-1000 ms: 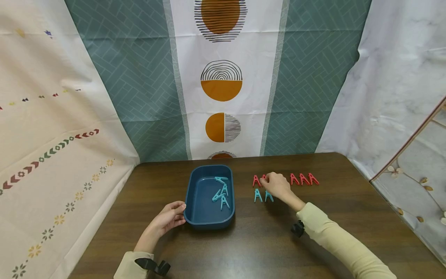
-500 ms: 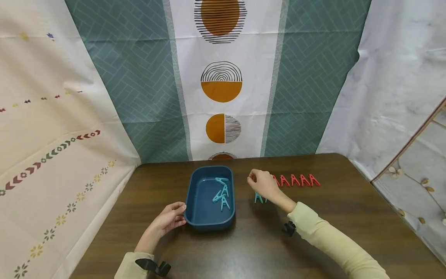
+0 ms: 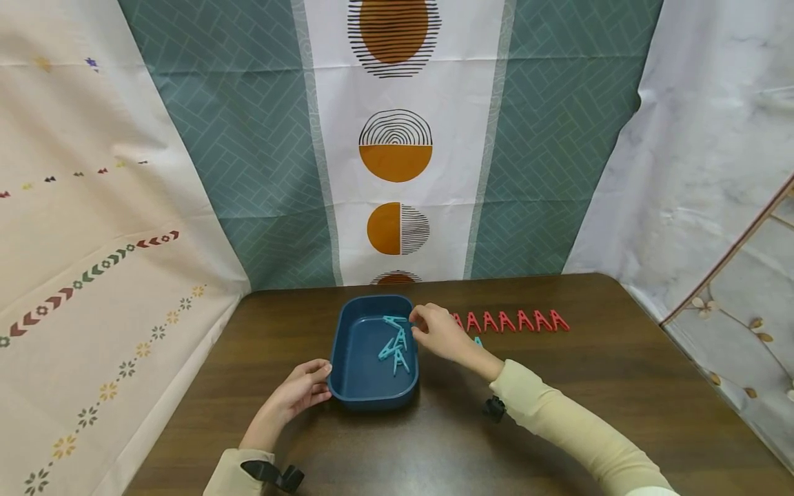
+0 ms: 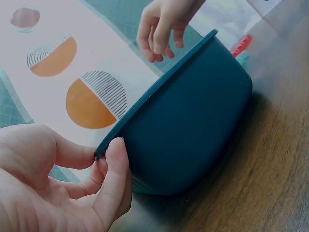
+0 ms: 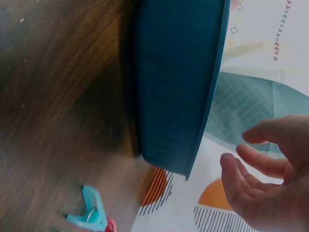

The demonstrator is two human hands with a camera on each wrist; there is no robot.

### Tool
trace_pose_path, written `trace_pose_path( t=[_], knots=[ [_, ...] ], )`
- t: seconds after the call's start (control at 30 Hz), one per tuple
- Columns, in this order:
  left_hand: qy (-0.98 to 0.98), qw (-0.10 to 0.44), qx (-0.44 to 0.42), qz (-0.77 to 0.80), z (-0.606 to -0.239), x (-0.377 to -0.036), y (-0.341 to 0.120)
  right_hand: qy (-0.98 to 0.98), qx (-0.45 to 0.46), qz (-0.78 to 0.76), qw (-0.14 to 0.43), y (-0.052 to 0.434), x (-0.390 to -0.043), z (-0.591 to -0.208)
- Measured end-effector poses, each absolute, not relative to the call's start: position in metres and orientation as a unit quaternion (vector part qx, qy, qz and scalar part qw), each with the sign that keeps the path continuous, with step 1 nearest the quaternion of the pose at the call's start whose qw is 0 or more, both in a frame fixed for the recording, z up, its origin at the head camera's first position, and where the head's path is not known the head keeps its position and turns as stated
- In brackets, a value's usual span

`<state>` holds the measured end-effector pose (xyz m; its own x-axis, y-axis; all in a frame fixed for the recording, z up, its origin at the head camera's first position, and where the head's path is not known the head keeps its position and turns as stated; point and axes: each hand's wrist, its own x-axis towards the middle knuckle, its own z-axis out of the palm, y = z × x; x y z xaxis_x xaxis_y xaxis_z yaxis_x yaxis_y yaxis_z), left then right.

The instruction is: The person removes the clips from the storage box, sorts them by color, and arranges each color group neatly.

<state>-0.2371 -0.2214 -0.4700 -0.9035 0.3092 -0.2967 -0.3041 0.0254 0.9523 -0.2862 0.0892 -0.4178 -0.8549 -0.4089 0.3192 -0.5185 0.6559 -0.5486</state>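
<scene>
Head view: the right hand was found at the right rim of the tub, having been carried leftward from the peg rows, where it had lain a second before. Seven red pegs were now seen in a full row on the table, one teal peg peeping out beside the wrist. A cluster of teal pegs lay inside the tub. Whether a peg was pinched in the curled fingers could not be told from here. The shift was judged as a transfer toward the tub, with release at hand or just made. The left hand was held against the tub's near left corner.

Left wrist view: the tub's rim was pinched between thumb and fingers of the left hand. The right hand hung above the far rim, fingers drooping.

Right wrist view: the fingers were seen loosely spread, nothing held in them. The tub's wall stood just beside; a teal peg lay on the table below.
</scene>
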Motion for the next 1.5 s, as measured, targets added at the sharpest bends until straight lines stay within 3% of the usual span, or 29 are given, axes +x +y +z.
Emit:
trace_pose_path(
  t=[0.6, 1.1, 1.5],
  knots=[
    [0.682, 0.219, 0.001, 0.698, -0.471, -0.238, -0.221, -0.906, 0.343, 0.244, -0.031, 0.047, -0.286, -0.43],
    [0.684, 0.213, -0.012, 0.698, -0.471, -0.237, -0.22, -0.963, 0.26, 0.021, 0.063, 0.018, -0.276, -0.456],
    [0.676, 0.217, -0.009, 0.704, -0.47, -0.238, -0.219, -0.963, 0.268, 0.007, 0.039, 0.014, -0.276, -0.463]
  ],
)
